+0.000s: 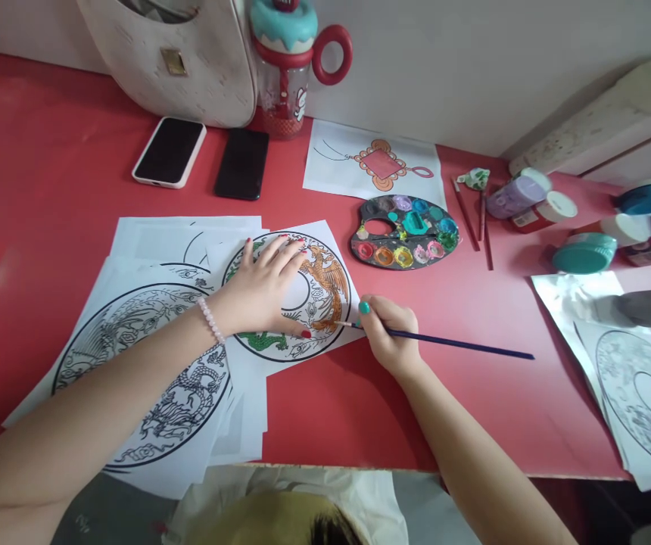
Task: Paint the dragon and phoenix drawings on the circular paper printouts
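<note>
Circular drawing (296, 291) lies on the red worktop (331, 416), partly beneath the left grip (260, 284) and just left of the right grip (390, 333). Right grip: closed round a dark-blue paintbrush (462, 344), thumb pressed near the bristle end, handle trailing out to the right. Left grip: spread wide, palm down, fingers apart; it holds nothing and appears to steady the paper.

Progress, as far as visible: orange bird (325, 272), ahead and left of the right grip, largely coloured through body, wing and tail. Brush tip sits at the tail's lower end; whether it touches cannot be told. Green dragon (263, 341), below the left grip, filled in; more green shows beyond that grip's fingers.

Left to do, by judgement: line-only motifs between bird and dragon, plus curling feathers beside the tail. White centre bare. Area under the left grip hidden, so the count stays incomplete.

Paint palette (394, 241) lies ahead of the right grip, its wells holding many colours, orange among them. Larger drawing (189, 401), under the left forearm, shows black lines only.
</note>
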`<state>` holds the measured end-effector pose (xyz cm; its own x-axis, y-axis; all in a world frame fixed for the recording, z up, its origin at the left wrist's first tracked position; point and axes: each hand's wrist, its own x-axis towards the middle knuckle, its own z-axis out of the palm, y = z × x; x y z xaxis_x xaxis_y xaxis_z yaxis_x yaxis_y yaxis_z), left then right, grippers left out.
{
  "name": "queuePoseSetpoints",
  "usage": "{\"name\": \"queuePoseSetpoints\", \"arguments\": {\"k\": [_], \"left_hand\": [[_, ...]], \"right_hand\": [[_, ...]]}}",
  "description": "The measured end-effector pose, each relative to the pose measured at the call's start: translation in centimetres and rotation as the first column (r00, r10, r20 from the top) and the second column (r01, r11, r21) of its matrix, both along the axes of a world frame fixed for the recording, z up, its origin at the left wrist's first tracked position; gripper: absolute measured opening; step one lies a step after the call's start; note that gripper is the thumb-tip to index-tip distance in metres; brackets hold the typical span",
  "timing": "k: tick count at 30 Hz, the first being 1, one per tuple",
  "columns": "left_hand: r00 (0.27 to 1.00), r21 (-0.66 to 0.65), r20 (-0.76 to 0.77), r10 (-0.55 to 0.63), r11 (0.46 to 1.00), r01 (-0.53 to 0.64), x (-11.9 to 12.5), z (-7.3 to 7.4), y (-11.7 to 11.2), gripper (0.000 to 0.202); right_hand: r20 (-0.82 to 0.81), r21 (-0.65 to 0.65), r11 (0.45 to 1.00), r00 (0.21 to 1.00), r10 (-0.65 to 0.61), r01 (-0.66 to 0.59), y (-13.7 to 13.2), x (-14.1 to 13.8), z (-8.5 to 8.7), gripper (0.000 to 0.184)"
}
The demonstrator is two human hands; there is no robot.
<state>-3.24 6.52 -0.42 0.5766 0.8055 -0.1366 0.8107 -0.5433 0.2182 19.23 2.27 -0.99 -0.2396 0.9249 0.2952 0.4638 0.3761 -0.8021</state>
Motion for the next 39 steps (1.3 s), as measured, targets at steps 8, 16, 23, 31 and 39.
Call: {"name": "queuePoseSetpoints", "arguments": {"k": [8, 16, 23, 31, 39], "left_hand": [[1.0, 0.024, -0.01, 0.0, 1.0, 0.0, 0.0, 0.0, -0.1, 0.116], [1.0, 0.055, 0.007, 0.0, 0.998, 0.0, -0.2, -0.3, 0.0, 0.119], [1.0, 0.058, 0.003, 0.0, 0.998, 0.0, -0.3, -0.5, -0.1, 0.119], [1.0, 0.059, 0.012, 0.003, 0.998, -0.004, -0.3, -0.3, -0.2, 0.121], [1.0, 0.074, 0.013, -0.017, 0.997, 0.016, -0.4, -0.4, 0.0, 0.119]], "right_hand": [[0.002, 0.056, 0.997, 0.999, -0.05, 0.05, 0.1, 0.2, -0.3, 0.038], [-0.011, 0.129, 0.981, 0.989, 0.146, -0.143, -0.5, -0.8, 0.5, 0.033], [0.004, 0.081, 0.995, 0.998, -0.062, 0.061, 0.1, -0.5, -0.5, 0.036], [-0.005, 0.114, 0.988, 0.994, -0.105, 0.105, 0.6, -0.2, -0.5, 0.037], [-0.038, 0.022, 0.998, 0.997, 0.062, -0.061, -0.2, -0.8, -0.3, 0.039]]}}
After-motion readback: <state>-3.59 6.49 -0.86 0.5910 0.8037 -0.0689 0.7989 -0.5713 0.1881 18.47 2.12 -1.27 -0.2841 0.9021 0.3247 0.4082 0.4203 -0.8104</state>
